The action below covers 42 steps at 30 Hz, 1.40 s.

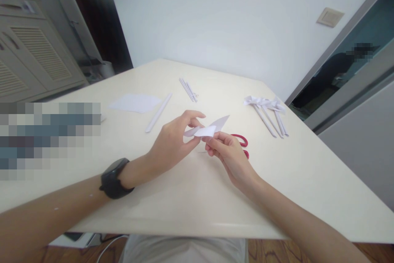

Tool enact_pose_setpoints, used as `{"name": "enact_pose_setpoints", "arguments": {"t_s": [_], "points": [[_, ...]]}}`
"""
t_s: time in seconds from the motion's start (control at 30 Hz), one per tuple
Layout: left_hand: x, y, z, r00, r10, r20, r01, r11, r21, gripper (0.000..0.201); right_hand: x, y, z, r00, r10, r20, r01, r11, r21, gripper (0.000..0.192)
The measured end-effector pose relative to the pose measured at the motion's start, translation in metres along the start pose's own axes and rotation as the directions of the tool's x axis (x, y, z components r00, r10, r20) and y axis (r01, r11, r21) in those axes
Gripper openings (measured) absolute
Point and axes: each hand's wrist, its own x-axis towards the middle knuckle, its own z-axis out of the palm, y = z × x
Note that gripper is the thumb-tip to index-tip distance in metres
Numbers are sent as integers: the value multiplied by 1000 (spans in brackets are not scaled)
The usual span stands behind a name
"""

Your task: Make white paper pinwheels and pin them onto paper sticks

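Between my two hands, above the middle of the table, is a white paper pinwheel with pointed, bent blades. My left hand, with a black watch on its wrist, has thumb and fingers closed around the pinwheel's left side. The thumb and fingers of my right hand pinch its lower right edge. Red-handled scissors lie on the table just behind my right hand, which hides their blades. A rolled paper tube rests left of the pinwheel.
Several finished paper pinwheels on sticks lie at the right. Thin paper rolls sit toward the back, and white paper sheets at the left. The white table meets a wall behind.
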Motion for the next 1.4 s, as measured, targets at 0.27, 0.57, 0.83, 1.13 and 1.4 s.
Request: {"name": "enact_pose_setpoints", "arguments": {"t_s": [0.27, 0.57, 0.83, 1.13, 1.4], "points": [[2, 3, -7, 995, -14, 95, 26, 993, -118, 34, 3, 2, -6, 1000, -7, -26, 7, 1000, -22, 15], [10, -7, -15, 980, -112, 164, 126, 989, -74, 44, 9, 6, -15, 998, -31, -54, 21, 983, -181, 19], [16, -11, -16, 966, -122, 229, 151, 982, -113, 50, 12, 1, -20, 1000, 12, -6, -13, 972, -236, 17], [18, -13, -17, 956, -140, 257, 189, 965, -179, 55, 12, 0, -22, 999, -50, 10, 49, 901, -431, 16], [18, -13, -16, 962, -133, 237, 164, 979, -117, 56, 7, -6, -19, 982, -188, 21, 153, 724, -673, 17]]}}
